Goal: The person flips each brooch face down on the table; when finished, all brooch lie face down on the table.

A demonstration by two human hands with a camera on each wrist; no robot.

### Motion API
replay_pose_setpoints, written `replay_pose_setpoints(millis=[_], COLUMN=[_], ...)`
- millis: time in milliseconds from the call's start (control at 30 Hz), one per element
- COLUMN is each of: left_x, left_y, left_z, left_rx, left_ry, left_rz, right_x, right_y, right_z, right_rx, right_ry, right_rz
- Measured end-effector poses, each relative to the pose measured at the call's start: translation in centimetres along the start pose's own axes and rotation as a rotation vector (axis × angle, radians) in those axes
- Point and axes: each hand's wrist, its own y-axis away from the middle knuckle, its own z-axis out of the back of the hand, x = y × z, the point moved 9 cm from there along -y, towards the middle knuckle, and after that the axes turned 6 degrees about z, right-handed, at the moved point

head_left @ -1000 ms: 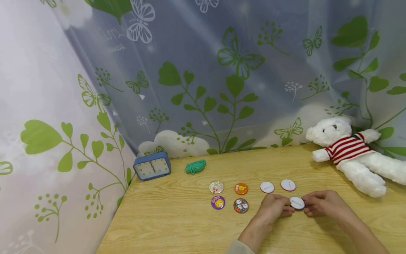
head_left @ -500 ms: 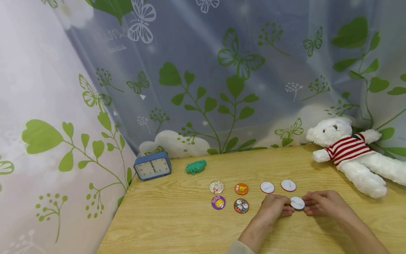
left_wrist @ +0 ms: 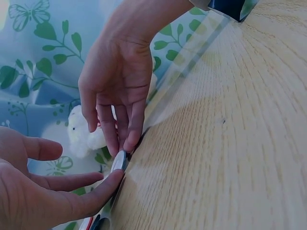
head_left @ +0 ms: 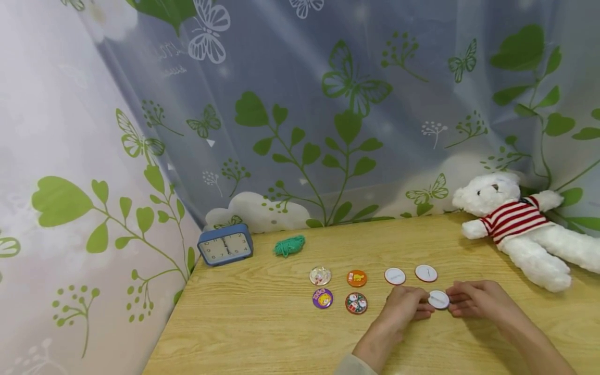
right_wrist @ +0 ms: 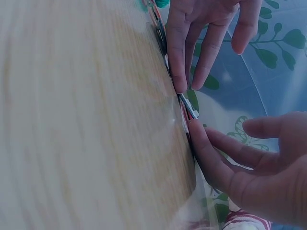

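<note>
Our L hand (head_left: 399,307) & R hand (head_left: 479,303), fingers straight & unclenched, touch opp. edges of a white badge (head_left: 438,299) down at the desk (head_left: 244,323); 2 plain badges (head_left: 395,276) lie just behind, 4 pic badges (head_left: 357,303) L, teddy (head_left: 515,224) R.

Teddy bear (head_left: 515,224), 1 leg partly off-frame
</note>
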Motion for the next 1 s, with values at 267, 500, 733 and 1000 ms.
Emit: replay_pose_setpoints(millis=[267,500,733,1000], left_x=[-0.1,-0.2,-0.2,-1.5], left_y=[0.0,0.2,0.3,0.3], left_z=[-0.2,-0.2,-0.3,0.8], left_rx=[-0.006,-0.011,-0.006,0.012], left_ry=[0.004,-0.003,0.000,0.015], left_rz=[-0.003,-0.002,0.002,-0.022], right_x=[0.2,0.4,0.6,2.0], right_y=[0.1,0.6,0.9,0.8], right_z=[0.2,0.4,0.7,-0.3], right_rx=[-0.007,-0.024,-0.033,0.035], right_ry=[-0.015,-0.037,-0.031,-0.016], right_rz=[0.010,0.030,0.042,0.185])
